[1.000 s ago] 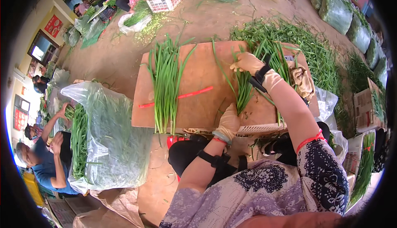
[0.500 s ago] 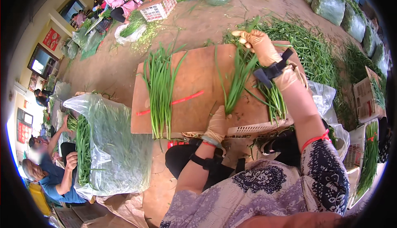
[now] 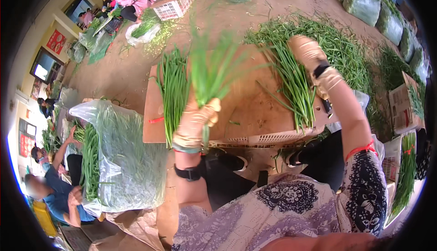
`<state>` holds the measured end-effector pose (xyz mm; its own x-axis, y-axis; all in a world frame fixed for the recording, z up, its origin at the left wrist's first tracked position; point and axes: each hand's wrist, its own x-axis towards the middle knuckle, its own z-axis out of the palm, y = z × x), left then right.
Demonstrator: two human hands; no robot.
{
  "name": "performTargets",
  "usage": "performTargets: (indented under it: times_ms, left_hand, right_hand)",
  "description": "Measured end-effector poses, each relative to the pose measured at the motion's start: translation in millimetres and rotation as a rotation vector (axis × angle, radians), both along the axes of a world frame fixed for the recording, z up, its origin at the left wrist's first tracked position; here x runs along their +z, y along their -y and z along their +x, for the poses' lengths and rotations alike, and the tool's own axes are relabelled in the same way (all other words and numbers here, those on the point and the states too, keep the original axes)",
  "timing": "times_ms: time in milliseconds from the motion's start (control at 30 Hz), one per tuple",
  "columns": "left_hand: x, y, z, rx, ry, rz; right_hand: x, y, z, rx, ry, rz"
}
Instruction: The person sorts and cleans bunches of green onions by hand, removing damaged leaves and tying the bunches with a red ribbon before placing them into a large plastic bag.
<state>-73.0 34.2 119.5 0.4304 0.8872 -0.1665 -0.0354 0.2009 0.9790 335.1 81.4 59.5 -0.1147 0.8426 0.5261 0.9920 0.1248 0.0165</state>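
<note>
Green stalks [image 3: 209, 71] fan above the worktop [image 3: 252, 96], the fingers of my left hand [image 3: 196, 119] clamped round their lower end. I judge the work partway: a bundle [image 3: 174, 91] lies at left, a pile [image 3: 296, 89] remains at right. My right hand [image 3: 307, 53]: fingers' state, I cannot tell.

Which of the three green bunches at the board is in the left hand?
The middle bunch, gripped in the left hand, blurred and fanned out at its top; the left bunch and right bunch lie on the board.
</note>
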Motion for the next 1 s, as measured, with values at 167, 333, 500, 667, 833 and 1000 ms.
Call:
performTargets:
  times_ms: [167,333,500,667,833,1000]
  left_hand:
    - [58.1,-28.7,9.7,0.193,0.067,0.216]
    - [53.4,-36.6,17.9,0.177,0.199,0.207]
    - [-5.4,-48.4,46.4,0.085,0.151,-0.04]
    - [-119.5,-45.8,85.7,-0.001,0.1,-0.475]
    - [-118.9,-19.9,99.2,0.022,0.245,-0.559]
    - [-88.8,4.4,110.3,-0.03,0.512,-0.414]
  right_hand:
    - [-58.2,-46.9,-175.6,-0.403,1.121,0.511]
    - [-110.7,-50.6,-218.0,0.37,-0.242,-0.178]
    - [-69.2,110.0,-217.6,0.555,-0.251,-0.601]
    - [-29.5,214.1,-157.7,0.277,-0.061,-0.383]
    - [-3.7,221.4,-73.8,-0.443,-0.219,-0.296]
    - [-54.8,212.3,-38.4,-0.39,-0.271,-0.334]
